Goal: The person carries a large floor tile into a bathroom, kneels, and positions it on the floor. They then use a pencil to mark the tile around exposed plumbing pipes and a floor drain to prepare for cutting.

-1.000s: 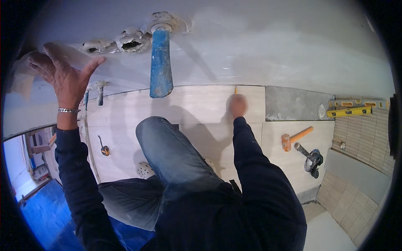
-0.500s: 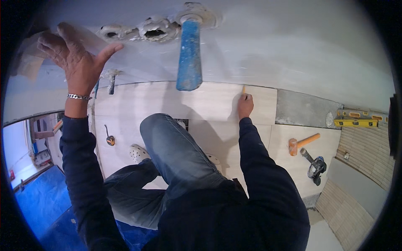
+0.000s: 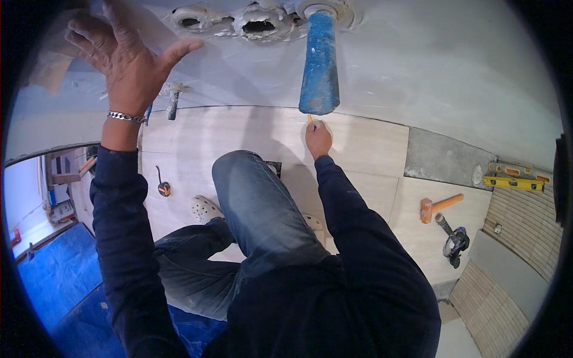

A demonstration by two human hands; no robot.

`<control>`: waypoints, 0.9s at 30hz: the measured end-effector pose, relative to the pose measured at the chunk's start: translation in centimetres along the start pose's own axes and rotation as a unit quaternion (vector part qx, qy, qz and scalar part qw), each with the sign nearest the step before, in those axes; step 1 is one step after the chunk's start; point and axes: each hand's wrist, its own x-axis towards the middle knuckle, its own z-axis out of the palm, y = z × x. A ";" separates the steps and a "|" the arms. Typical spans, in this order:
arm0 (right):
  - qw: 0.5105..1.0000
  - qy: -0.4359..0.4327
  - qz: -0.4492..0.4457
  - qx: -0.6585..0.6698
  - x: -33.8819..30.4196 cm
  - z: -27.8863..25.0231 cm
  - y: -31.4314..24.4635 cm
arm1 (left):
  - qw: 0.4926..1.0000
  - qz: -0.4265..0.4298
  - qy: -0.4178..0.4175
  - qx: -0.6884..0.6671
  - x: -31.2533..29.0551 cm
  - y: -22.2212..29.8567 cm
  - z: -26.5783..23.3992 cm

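My left hand (image 3: 134, 65) is spread against the pale wall (image 3: 418, 65), fingers apart, with a chain bracelet at the wrist. My right hand (image 3: 319, 141) is closed around a thin yellow pencil (image 3: 310, 119), of which only one end shows. It is at the far edge of a large cream floor tile (image 3: 364, 137), close to where floor and wall meet. Just beyond that hand, a blue pipe (image 3: 321, 65) juts out of the wall, its end nearly over the pencil.
Rough holes (image 3: 258, 26) open in the wall beside the pipe. On the right lie an orange mallet (image 3: 440, 207), an angle grinder (image 3: 455, 241) and a yellow spirit level (image 3: 513, 183) by a bare grey strip (image 3: 441, 156). A tape measure (image 3: 163, 189) lies left of my legs.
My right hand has moved left along the tile's far edge with the pencil, coming up under the pipe's end. My left hand stays spread on the wall; the view has shifted slightly.
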 end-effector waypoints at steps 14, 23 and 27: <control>1.000 0.010 -0.013 -0.006 -1.0 2.1 -2.1 | 0.998 -0.052 0.040 -0.016 0.4 1.2 -0.6; 0.995 0.085 0.055 0.000 -0.1 0.8 0.0 | 0.994 -0.043 0.042 0.092 -0.2 -0.7 1.3; 0.991 0.119 0.039 0.042 -1.0 -2.2 4.0 | 0.996 -0.082 0.024 -0.030 0.3 1.3 -1.6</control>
